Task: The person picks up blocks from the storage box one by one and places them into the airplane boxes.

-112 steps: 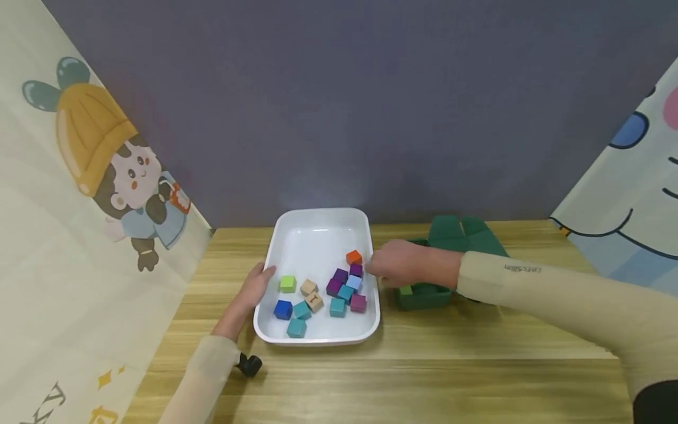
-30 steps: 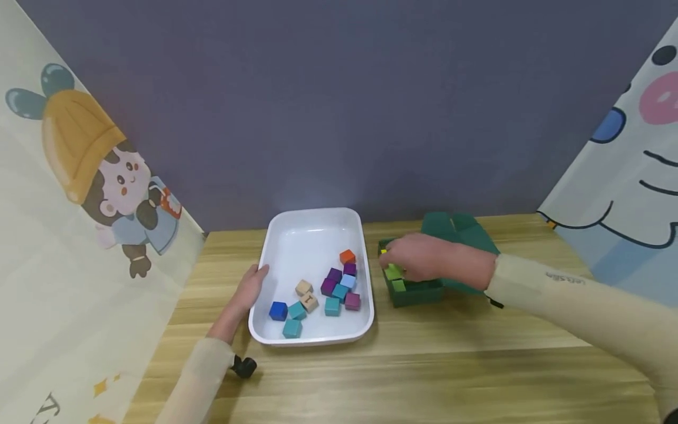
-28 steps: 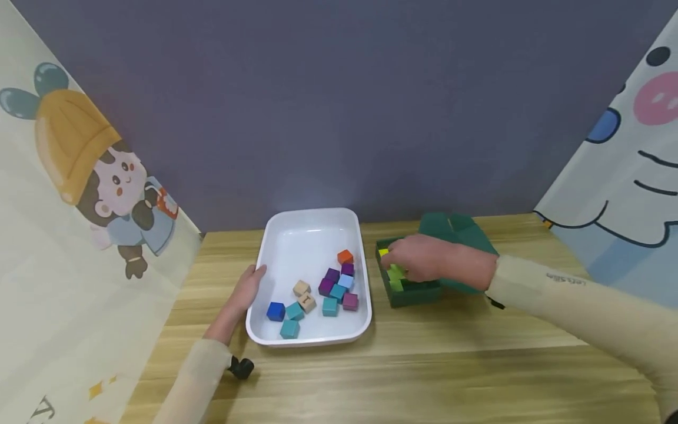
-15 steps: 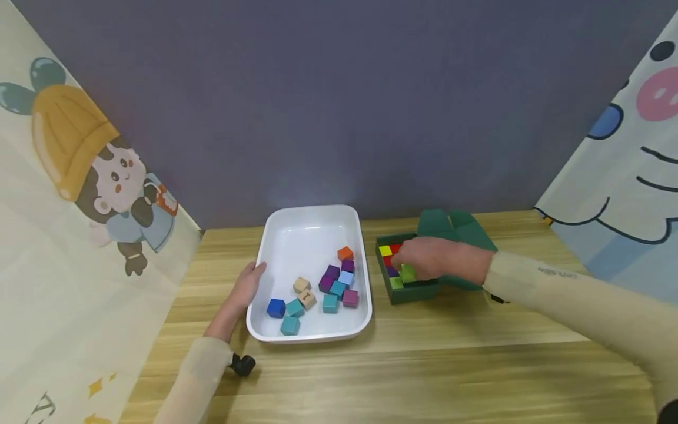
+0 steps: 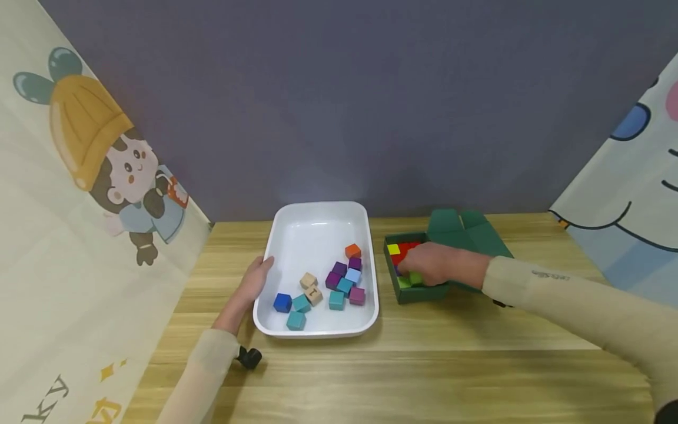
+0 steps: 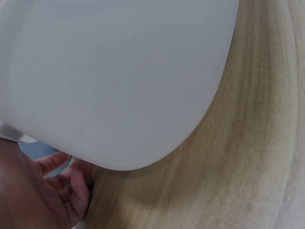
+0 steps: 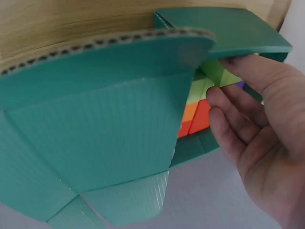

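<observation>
Inside the green box (image 5: pixel 424 295), we see a green block (image 5: pixel 416 279).
The right grip (image 5: pixel 431 263) is clamped on it, thumb against fingers; the left grip (image 5: pixel 253 281) holds the white tray (image 5: pixel 304 238), 13 blocks (image 5: pixel 344 287) inside, by its rim.

A tray (image 5: pixel 307 235) of smooth, glossy plastic stood near the far edge of a wood-grained table (image 5: pixel 371 383), its tan blocks (image 5: pixel 313 295) matt and wooden, beside a corrugated-cardboard box (image 5: pixel 424 295) whose ribbed lid (image 7: pixel 100 129) bared a fluted edge. Sleeves (image 5: pixel 561 300) were matt cloth.
</observation>
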`<state>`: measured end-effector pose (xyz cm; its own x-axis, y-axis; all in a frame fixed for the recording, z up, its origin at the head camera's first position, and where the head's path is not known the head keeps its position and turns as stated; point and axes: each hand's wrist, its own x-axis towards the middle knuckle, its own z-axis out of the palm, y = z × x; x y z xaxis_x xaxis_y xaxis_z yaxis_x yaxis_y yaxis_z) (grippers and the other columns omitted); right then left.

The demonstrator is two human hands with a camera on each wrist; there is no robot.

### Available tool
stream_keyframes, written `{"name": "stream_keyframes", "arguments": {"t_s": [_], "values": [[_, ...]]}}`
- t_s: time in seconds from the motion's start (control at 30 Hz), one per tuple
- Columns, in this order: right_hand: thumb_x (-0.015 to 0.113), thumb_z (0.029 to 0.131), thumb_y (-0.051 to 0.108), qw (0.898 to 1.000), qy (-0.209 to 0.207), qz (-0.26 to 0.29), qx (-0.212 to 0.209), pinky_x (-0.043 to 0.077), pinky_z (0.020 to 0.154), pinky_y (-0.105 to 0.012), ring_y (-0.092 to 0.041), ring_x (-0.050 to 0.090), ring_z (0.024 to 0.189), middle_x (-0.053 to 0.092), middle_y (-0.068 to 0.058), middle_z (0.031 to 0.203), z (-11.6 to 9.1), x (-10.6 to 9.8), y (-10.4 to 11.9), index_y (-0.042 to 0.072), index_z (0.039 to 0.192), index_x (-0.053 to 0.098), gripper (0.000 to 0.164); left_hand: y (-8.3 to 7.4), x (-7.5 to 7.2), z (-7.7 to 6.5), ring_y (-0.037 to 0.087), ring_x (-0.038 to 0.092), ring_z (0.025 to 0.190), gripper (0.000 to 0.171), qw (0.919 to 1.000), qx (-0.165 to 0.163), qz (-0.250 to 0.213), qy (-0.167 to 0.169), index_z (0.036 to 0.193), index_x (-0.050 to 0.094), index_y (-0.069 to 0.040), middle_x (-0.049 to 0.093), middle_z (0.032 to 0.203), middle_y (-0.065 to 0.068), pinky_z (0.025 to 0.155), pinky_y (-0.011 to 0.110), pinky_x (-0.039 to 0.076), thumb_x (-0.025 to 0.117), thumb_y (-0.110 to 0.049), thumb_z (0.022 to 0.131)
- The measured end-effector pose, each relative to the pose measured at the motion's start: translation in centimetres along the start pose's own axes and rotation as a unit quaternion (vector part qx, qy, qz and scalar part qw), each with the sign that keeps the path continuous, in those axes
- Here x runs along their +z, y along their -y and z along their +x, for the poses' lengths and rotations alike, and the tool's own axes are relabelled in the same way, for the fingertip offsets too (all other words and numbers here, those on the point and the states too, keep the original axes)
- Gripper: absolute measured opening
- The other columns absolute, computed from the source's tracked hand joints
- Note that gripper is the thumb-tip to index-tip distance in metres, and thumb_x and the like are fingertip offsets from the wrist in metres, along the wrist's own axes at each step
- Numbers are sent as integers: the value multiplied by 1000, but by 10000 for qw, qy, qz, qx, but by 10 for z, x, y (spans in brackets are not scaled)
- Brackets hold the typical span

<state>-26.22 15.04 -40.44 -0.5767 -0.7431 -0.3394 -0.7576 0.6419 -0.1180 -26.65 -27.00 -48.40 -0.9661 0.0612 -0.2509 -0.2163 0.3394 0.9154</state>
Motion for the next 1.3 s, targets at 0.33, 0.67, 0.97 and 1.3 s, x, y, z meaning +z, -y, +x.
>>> {"name": "stream_keyframes", "arguments": {"t_s": [0.33, 0.67, 0.97, 1.3], "values": [[66, 77, -16, 9993, 112, -364, -54, 54, 66, -28, -11, 53, 66, 64, 7, 81, 10, 8, -2, 17, 95, 66, 38, 1, -3, -3, 42, 51, 117, 64, 10000, 63, 28, -19, 143, 27, 9, 47, 128, 31, 96, 53, 47, 30, -42, 105], [71, 81, -9, 9958, 198, -873, -167, 53, 64, -26, -11, 49, 61, 56, 9, 70, 15, 12, -2, 18, 92, 68, 30, 1, -1, -1, 41, 52, 115, 62, 10000, 32, 14, 8, 142, 29, 9, 48, 127, 31, 95, 52, 48, 31, -41, 105], [70, 84, -5, 9953, 61, -934, -241, 48, 56, -25, -10, 47, 56, 47, 9, 62, 14, 13, -3, 18, 82, 64, 23, -32, 1, -22, 47, 50, 116, 53, 9998, 16, -89, 151, 139, 29, 15, 46, 126, 36, 96, 55, 46, 29, -28, 107], [65, 82, -8, 9983, 195, -448, 328, 27, 50, -26, -11, 27, 56, 30, 7, 62, 20, -32, 12, 18, 68, 46, 35, -7, -2, -3, 43, 52, 115, 59, 9999, 28, -91, 45, 141, 29, 11, 48, 126, 33, 95, 53, 48, 31, -36, 106]]}}
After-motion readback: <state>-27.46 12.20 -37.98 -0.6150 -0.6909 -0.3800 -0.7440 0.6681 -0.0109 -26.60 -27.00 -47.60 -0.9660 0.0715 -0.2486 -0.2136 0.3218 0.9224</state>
